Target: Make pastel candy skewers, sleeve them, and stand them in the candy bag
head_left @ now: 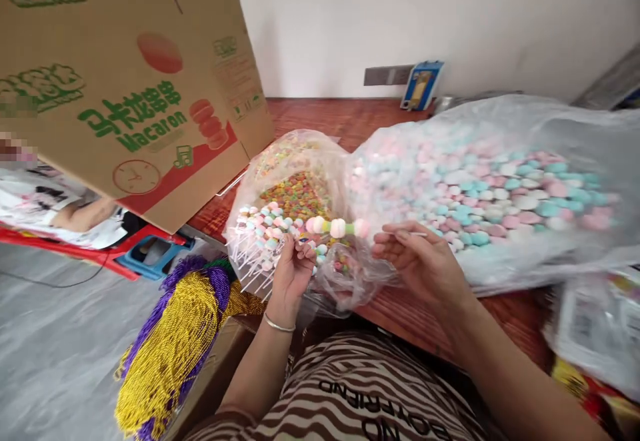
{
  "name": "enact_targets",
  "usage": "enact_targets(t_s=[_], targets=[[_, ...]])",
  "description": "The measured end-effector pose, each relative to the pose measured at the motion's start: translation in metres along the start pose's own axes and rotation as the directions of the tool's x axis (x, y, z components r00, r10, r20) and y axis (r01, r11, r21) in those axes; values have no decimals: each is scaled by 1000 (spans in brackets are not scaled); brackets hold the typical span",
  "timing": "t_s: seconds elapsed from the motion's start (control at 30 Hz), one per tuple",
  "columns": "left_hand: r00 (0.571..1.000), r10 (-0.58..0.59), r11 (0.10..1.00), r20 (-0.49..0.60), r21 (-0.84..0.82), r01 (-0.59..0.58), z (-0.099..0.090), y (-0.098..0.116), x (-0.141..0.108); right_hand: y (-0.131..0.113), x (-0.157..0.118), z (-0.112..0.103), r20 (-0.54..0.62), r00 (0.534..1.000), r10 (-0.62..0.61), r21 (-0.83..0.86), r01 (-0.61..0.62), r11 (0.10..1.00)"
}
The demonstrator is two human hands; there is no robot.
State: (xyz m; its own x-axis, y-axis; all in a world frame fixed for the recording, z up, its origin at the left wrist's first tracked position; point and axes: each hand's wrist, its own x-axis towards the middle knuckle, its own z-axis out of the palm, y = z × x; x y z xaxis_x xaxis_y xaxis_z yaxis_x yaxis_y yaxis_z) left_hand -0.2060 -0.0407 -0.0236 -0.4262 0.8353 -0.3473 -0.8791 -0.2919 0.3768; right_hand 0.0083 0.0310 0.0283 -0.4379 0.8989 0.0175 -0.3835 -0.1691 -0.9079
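- Your right hand (423,258) has thumb and fingers pinched on the candy skewer (339,228), a short length of white stick (413,233) showing by your fingers
- That skewer lies level in the air between your two hands, pink and pale puffs with green pieces among them, in front of the smaller plastic bag (246,191)
- Your left hand (295,264), a bracelet (279,324) at its wrist, is curled with the thumb up near the skewer's far end; you cannot tell from here whether it grips anything
- Just beside your left hand, a bunch of candy sticks (265,228) lies on that bag, white ends pointing toward you and to the left
- Small orange, yellow and green pieces (295,191) show in the same bag
- To your right, the large clear bag (525,114) holds pink, white and blue sweets (515,194) on the reddish table (320,114)
- At your left stands a cardboard box (165,81), with gold and purple tassels (170,334) below it
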Motion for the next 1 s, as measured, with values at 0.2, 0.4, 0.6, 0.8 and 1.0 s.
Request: enact_targets(t_s=[0.2, 0.4, 0.6, 0.8, 1.0], targets=[[989, -143, 986, 48, 88, 138, 21, -54, -5, 0, -60, -62, -221, 974, -50, 85, 70, 994], [983, -168, 974, 78, 169, 153, 35, -77, -15, -1, -76, -83, -245, 968, -62, 113, 92, 989], [994, -42, 946, 103, 323, 7, 43, -84, -20, 0, -85, -92, -196, 961, -194, -10, 196, 981], [990, 112, 826, 82, 546, -139, 42, -79, -18, -5, -102, -102, 41, 916, -399, -492, 366, 790], [973, -14, 857, 230, 504, -107, 46, -79, -15, 17, -110, -104, 17, 921, -390, -543, 336, 769]])
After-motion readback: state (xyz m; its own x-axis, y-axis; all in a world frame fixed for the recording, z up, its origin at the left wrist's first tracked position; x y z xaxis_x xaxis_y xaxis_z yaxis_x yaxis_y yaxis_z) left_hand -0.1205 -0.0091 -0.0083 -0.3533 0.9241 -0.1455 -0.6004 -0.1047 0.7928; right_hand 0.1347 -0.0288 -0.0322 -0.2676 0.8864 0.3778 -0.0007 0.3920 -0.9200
